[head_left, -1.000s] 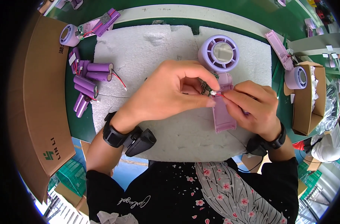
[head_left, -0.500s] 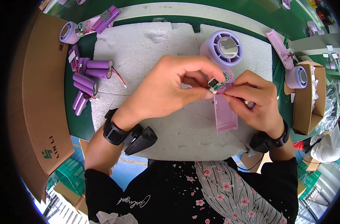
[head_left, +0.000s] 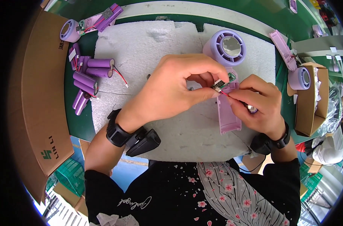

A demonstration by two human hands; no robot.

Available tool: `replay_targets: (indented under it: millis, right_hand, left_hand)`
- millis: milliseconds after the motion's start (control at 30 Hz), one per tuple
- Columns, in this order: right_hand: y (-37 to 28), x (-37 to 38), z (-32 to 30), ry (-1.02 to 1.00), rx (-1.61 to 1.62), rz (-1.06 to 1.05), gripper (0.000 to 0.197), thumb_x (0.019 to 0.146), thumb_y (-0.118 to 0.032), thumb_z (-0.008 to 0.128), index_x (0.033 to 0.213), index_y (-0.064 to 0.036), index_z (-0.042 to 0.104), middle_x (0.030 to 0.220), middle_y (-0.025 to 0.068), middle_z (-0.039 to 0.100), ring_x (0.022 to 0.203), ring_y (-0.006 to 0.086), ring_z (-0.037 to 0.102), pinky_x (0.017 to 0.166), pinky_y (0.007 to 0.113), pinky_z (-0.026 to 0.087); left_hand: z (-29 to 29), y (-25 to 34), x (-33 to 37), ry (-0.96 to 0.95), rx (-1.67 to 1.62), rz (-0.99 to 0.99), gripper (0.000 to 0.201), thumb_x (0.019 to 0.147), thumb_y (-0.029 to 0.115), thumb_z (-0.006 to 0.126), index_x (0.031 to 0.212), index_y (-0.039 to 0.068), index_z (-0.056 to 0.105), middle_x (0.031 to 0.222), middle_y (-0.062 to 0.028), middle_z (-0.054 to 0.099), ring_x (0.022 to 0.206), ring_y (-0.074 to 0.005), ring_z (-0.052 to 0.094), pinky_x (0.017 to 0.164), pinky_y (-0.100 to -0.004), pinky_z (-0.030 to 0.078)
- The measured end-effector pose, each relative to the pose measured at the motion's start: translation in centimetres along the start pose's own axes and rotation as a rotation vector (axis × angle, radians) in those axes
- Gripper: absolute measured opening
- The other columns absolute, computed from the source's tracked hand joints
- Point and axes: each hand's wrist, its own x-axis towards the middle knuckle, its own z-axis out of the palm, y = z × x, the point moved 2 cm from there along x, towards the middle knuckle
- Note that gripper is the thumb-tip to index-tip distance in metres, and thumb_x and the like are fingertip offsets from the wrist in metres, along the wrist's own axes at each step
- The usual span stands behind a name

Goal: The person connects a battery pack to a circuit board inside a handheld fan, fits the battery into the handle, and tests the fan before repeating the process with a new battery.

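Note:
Thumb and fingers of my left hand (head_left: pixel 175 84) pinch a small green circuit board (head_left: pixel 219 84) with a dark display block. My right hand (head_left: pixel 260 105) is closed on thin red battery wires (head_left: pixel 225 93), whose white plug end sits against the board's edge; whether it is fully seated I cannot tell. A battery pack's shiny end (head_left: pixel 251 109) peeks out among my right fingers, the rest hidden. Beneath both hands lies a handheld fan's open pink handle shell (head_left: pixel 230 116), joined to its round lilac fan head (head_left: pixel 225 47).
A grey-white foam mat (head_left: pixel 171 139) covers the green table. Several purple battery packs (head_left: pixel 100 67) with wired plugs lie at left, beside a tall cardboard box (head_left: pixel 43 98). Another opened fan (head_left: pixel 70 31) is at far left, one (head_left: pixel 300 78) at right near a small carton (head_left: pixel 310 109).
Both hands stay close together, with the board and plug moved slightly right. The handle shell has also shifted a little right. The grips look the same.

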Motion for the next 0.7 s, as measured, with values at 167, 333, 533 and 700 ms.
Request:
replay_targets:
  millis: [167,333,533,700]
  right_hand:
    - [0.1,0.1,-0.3,-0.003,-0.081,-0.131,0.017,0.07,0.003,0.076,0.086,-0.002,0.072,0.08,0.0071,0.061,0.057,0.0146,0.059,0.049,0.025,0.045]
    - [0.0,-0.1,0.4,0.185,0.032,0.008,0.028,0.073,0.003,0.074,0.1,-0.0012,0.068,0.087,0.0098,0.063,0.057,0.0129,0.059,0.05,0.025,0.048]
    - [-0.5,0.2,0.7,0.251,-0.155,0.065,0.039,0.068,-0.006,0.082,0.104,-0.0069,0.067,0.09,0.0085,0.064,0.062,0.0186,0.064,0.051,0.029,0.052]
    - [-0.3,0.1,0.8,0.245,-0.159,0.068,0.042,0.066,-0.006,0.084,0.104,-0.0066,0.067,0.093,0.0095,0.065,0.066,0.019,0.066,0.053,0.029,0.053]
  left_hand:
    - [0.2,0.2,0.1,0.011,0.081,0.071,0.039,0.075,-0.014,0.071,0.11,0.003,0.068,0.104,-0.0071,0.067,0.089,-0.0146,0.066,0.08,-0.0287,0.056]
    - [0.5,0.3,0.3,0.041,0.266,0.202,0.042,0.073,-0.012,0.069,0.112,0.003,0.068,0.099,-0.0071,0.069,0.084,-0.0148,0.067,0.077,-0.028,0.057]
    - [0.9,0.3,0.1,0.121,0.281,0.168,0.041,0.073,-0.011,0.07,0.112,0.003,0.068,0.096,-0.0073,0.07,0.079,-0.0151,0.069,0.073,-0.0263,0.057]
    - [0.8,-0.1,0.1,0.124,0.278,0.198,0.041,0.074,-0.01,0.071,0.112,0.003,0.069,0.096,-0.0082,0.07,0.079,-0.015,0.07,0.071,-0.0257,0.057]
